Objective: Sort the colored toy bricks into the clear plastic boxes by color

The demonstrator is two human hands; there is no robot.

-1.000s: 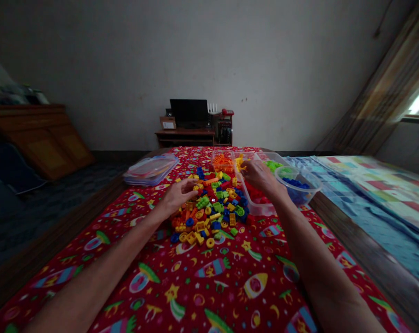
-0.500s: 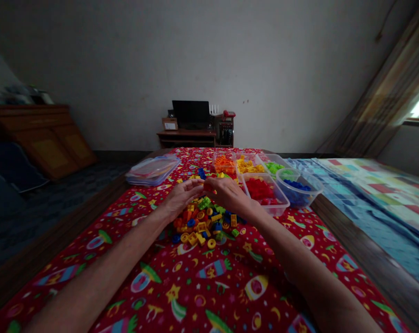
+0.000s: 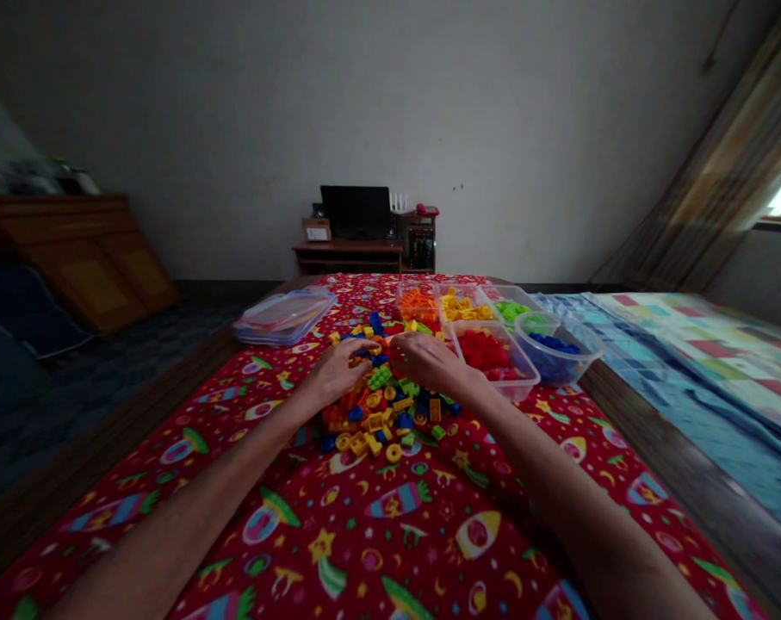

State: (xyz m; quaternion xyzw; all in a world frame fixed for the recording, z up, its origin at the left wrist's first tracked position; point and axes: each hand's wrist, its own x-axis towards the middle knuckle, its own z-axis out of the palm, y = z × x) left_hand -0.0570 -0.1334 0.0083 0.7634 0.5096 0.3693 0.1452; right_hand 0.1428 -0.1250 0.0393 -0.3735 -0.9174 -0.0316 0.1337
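Observation:
A mixed pile of toy building bricks (image 3: pixel 375 422) in yellow, blue, orange, green and red lies on a red patterned tablecloth (image 3: pixel 390 551). Over the pile's left side is my left hand (image 3: pixel 337 372), its fingers curved with a gap between thumb and forefinger; nothing shows in it. My right hand (image 3: pixel 429 359) hovers over the right side, fingers curled down and closed. A bit of red or orange shows by its fingertips, too unclear to name. Close to that hand stands a clear box of red bricks (image 3: pixel 486 351).
Behind it are clear boxes of orange bricks (image 3: pixel 418 305), yellow bricks (image 3: pixel 464 306) and green bricks (image 3: pixel 511 312). A round tub (image 3: pixel 577 366) holds blue bricks at the right. Stacked clear lids (image 3: pixel 283 317) lie at the left. A bed (image 3: pixel 706 379) adjoins the table's right side.
My hands have moved apart from where they met over the pile. The left has drawn back slightly to the left and its thumb and forefinger have parted.

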